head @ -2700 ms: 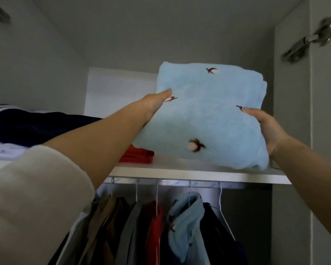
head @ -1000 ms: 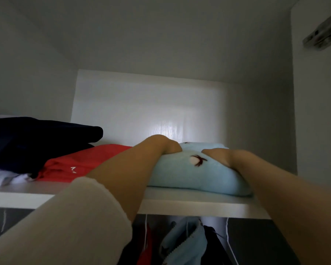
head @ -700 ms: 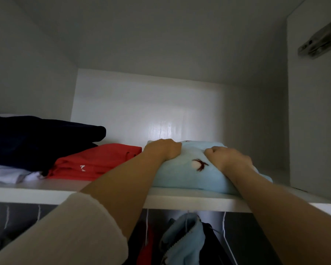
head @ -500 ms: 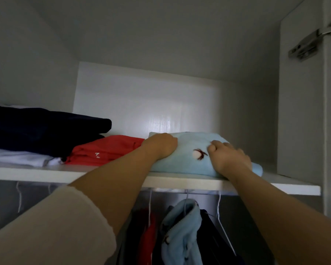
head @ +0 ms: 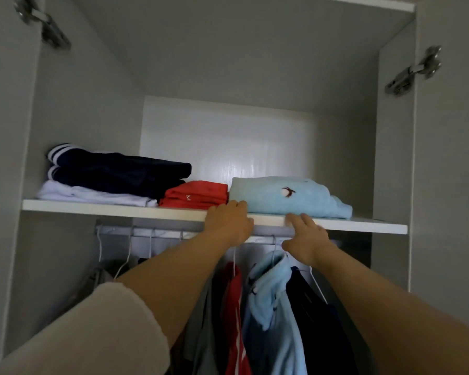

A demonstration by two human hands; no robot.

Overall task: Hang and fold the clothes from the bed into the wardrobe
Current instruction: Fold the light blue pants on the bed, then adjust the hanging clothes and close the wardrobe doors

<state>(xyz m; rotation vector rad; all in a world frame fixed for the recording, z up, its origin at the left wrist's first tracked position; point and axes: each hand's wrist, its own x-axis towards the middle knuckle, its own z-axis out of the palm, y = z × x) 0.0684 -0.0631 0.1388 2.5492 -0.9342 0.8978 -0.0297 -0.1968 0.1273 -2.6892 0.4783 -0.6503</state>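
Observation:
A folded light-blue fleece garment (head: 287, 196) with small brown-and-white marks lies on the white top shelf (head: 119, 208) of the wardrobe, right of a folded red garment (head: 198, 194). My left hand (head: 229, 224) is at the shelf's front edge, fingertips just reaching the blue garment's lower left corner. My right hand (head: 306, 236) hangs in front of the shelf edge below the garment, fingers relaxed. Neither hand holds anything.
A navy garment with white stripes (head: 114, 169) lies on a white one (head: 92, 194) at the shelf's left. Below, a rail (head: 157, 231) carries hangers with a red garment (head: 234, 307), a light-blue one (head: 274, 299) and dark ones. Door hinges (head: 412, 71) flank the opening.
Both hands carried the blue garment up, laid it on the shelf and pressed it flat, then drew back off it to the shelf's front edge. The view has pulled back.

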